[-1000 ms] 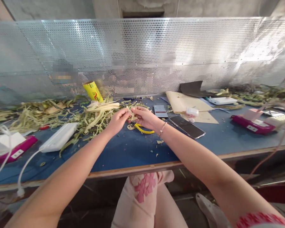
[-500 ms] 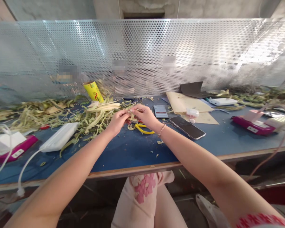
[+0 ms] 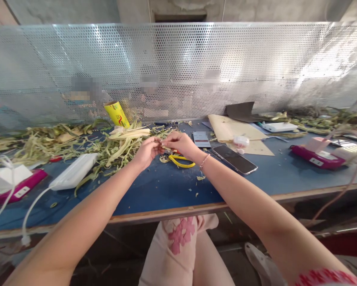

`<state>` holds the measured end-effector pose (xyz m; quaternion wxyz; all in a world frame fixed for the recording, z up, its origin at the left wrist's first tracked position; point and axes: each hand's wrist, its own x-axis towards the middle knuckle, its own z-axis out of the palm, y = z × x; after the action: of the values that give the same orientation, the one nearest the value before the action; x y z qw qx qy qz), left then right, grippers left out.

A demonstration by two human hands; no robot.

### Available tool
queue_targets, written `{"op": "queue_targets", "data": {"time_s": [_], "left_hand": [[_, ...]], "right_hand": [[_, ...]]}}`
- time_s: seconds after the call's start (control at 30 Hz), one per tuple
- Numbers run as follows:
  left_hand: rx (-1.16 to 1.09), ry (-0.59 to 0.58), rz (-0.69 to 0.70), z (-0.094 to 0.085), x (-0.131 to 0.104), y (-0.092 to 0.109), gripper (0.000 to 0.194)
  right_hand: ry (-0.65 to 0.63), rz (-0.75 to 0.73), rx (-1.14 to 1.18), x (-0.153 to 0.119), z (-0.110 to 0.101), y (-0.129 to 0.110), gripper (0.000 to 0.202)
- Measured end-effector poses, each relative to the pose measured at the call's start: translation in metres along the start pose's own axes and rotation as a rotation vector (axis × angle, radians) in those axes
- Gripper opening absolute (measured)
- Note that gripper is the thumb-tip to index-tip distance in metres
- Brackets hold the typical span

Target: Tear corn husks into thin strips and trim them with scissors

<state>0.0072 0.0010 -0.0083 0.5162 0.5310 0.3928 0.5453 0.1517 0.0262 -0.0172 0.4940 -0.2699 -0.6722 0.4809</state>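
Note:
My left hand (image 3: pixel 150 151) and my right hand (image 3: pixel 180 143) meet above the blue table (image 3: pixel 166 194), fingertips pinched together. Between them is a small pale piece, too small to name. Just below my right hand lies a tool with yellow handles (image 3: pixel 182 162), partly covered by the fingers. A heap of dried green plant strips (image 3: pixel 121 147) lies left of my left hand. Behind the heap a yellow tube (image 3: pixel 117 114) leans against the perforated screen.
Right of my hands are two phones (image 3: pixel 235 159) (image 3: pixel 201 139), beige paper (image 3: pixel 234 129) and a small white case (image 3: pixel 241 141). A white power bank (image 3: pixel 75 172) and a magenta power strip (image 3: pixel 20 186) sit left; another magenta strip (image 3: pixel 317 158) stands right. A perforated metal screen (image 3: pixel 178 71) crosses behind.
The fingers of both hands have shifted slightly around the small piece, and my right hand has moved a little to the right. More of the yellow handles shows.

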Motion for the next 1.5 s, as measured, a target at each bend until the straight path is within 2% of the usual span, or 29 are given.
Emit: {"op": "queue_targets", "data": {"time_s": [0.2,0.4,0.63,0.83,1.07,1.3,1.5], "left_hand": [[0.107,-0.030,0.169,-0.003,0.004,-0.013,0.026],[0.132,-0.017,0.249,-0.004,0.003,-0.015,0.023],[0.177,-0.032,0.282,-0.002,0.001,-0.015,0.024],[0.212,0.009,0.353,-0.004,0.005,-0.020,0.024],[0.199,0.058,0.369,-0.004,0.006,-0.022,0.020],[0.166,0.025,0.379,-0.003,0.004,-0.021,0.018],[0.107,0.012,0.375,-0.003,0.005,-0.024,0.019]], "right_hand": [[0.015,0.119,0.129,0.003,-0.002,0.006,0.028],[-0.026,0.089,0.144,0.001,0.000,0.001,0.024],[0.034,0.017,0.114,0.000,0.003,0.000,0.022],[0.065,-0.052,-0.048,0.001,0.003,0.000,0.012],[0.135,-0.006,-0.063,0.002,0.006,0.005,0.013],[0.156,-0.020,-0.021,0.004,0.008,0.007,0.010],[0.226,-0.028,-0.095,0.004,0.008,0.005,0.009]]}}
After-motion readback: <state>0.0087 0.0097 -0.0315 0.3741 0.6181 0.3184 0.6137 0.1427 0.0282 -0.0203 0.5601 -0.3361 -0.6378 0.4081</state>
